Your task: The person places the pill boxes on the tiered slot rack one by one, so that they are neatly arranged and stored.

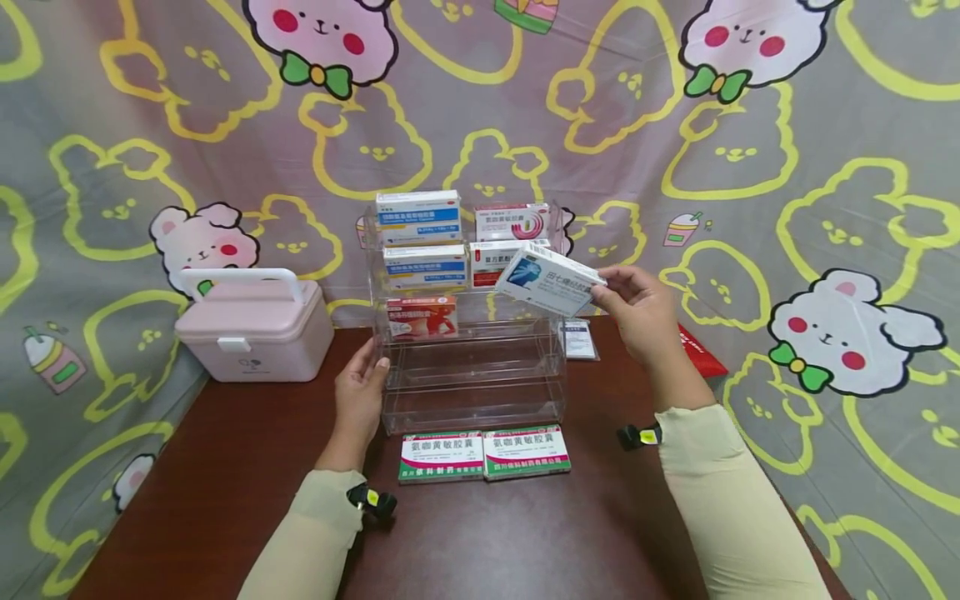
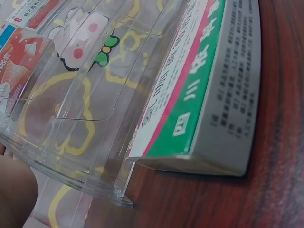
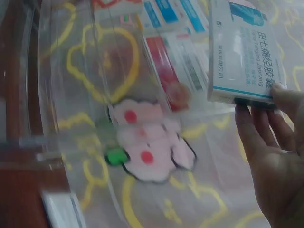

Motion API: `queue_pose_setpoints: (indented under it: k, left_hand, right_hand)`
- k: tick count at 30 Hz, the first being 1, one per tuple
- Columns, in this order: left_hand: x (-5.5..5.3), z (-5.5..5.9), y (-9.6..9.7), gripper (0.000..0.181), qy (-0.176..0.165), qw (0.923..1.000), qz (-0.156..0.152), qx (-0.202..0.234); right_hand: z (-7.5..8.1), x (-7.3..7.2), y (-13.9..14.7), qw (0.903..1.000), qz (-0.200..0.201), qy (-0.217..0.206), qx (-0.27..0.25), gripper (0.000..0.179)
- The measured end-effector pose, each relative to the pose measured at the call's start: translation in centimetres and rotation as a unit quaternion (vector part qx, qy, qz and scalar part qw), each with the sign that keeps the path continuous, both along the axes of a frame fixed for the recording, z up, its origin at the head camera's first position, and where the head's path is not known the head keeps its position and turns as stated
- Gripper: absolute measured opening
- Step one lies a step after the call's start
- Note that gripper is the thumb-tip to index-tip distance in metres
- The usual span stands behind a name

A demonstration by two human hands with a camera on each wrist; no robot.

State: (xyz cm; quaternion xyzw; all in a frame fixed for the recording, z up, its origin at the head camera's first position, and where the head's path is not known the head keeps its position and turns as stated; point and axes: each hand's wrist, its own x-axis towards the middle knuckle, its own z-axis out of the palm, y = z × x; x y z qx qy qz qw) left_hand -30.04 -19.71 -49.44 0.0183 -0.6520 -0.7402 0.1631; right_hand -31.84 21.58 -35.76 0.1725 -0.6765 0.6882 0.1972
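The right hand (image 1: 637, 312) pinched the white capsule box (image 1: 551, 279) at its right end, thumb on the printed face and fingers on the far side. The box was held up in front of the right half of the clear rack (image 1: 472, 414), tilted with its right end lower, and partly covered the red-and-white box (image 1: 484, 267) in the second tier from view; whether the two touched could not be told. The left hand (image 1: 360, 396) held the rack's left side panel between thumb and fingers; the wrist view cut most of that hand off, so its firmness could not be judged. The orange-red box (image 1: 422, 318) stood at the left of the third tier, and a left green-edged box (image 1: 441, 457) and a right green-edged box (image 1: 527, 452) lay side by side on the table (image 1: 510, 533) just before the rack's foot. The following risks were noted. As the white capsule box was gripped at one end only, its free end could swing or slip out should it meet a tier's front lip. If kept at that tilt, a corner could catch the red-and-white box and push it askew. The rack appeared light; a knock on the right, with support on the left side alone, could twist or slide it, and a forward shift could shove the green-edged boxes.
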Motion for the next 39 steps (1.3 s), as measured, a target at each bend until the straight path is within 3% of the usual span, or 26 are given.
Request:
queue_pose_setpoints:
  k: [3,6,8,11,15,22,31,39]
  left_hand:
    - [0.0,0.0,0.0,0.052,-0.002,1.0,-0.002,-0.005]
    - [0.0,0.0,-0.1,0.052,-0.004,1.0,-0.003,-0.009]
    - [0.0,0.0,-0.1,0.052,-0.004,1.0,-0.003,-0.008]
    - [0.0,-0.1,-0.1,0.052,0.0,1.0,-0.004,-0.006]
    - [-0.1,-0.2,-0.1,0.053,0.012,0.9999,-0.002,-0.001]
    - [-0.2,-0.2,-0.1,0.053,0.017,0.9999,0.0,0.001]
    - [-0.1,-0.3,-0.1,0.052,0.011,0.9999,0.004,-0.003]
    - [0.0,-0.2,0.0,0.053,0.015,0.9999,0.002,0.0]
  right_hand:
    - [0.0,-0.9,-1.5,0.9999,-0.005,0.0,0.01,0.021]
    - [0.1,-1.6,-2.7,0.9962,-0.035,0.005,0.08,0.024]
    - [0.4,-1.8,-3.4,0.988,-0.057,0.016,0.143,0.025]
    - [0.9,-2.2,-4.0,0.9672,-0.082,0.051,0.235,0.023]
    - [1.6,-2.8,-4.7,0.9455,-0.091,0.087,0.3,0.022]
    - [1.3,-3.9,-5.4,0.9345,-0.091,0.089,0.333,0.022]
    - [0.0,-4.5,-5.7,0.9195,-0.09,0.052,0.379,0.023]
    - [0.0,-4.4,-5.9,0.8967,-0.101,0.054,0.428,0.018]
